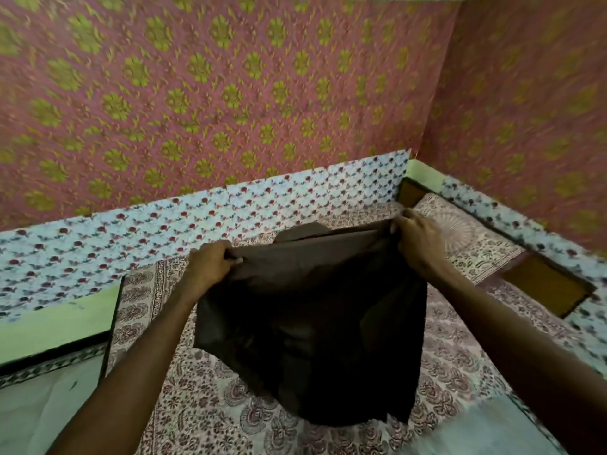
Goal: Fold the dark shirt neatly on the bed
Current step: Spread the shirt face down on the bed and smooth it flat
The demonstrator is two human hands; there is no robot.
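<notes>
Both my hands, left hand (pixel 210 262) and right hand (pixel 418 238), are pinching the dark shirt (pixel 315 323) by its top edge, grip closed, above the bed (pixel 203 415).

The dark shirt (pixel 312 323) is thin, matt brown cloth, softly creased. Beneath it the bed sheet (pixel 203 405) is matt printed cloth. At twelve o'clock the wall covering (pixel 230 93) looks like matt patterned paper. At three o'clock a brown panel (pixel 545 284) looks like smooth wood.
</notes>
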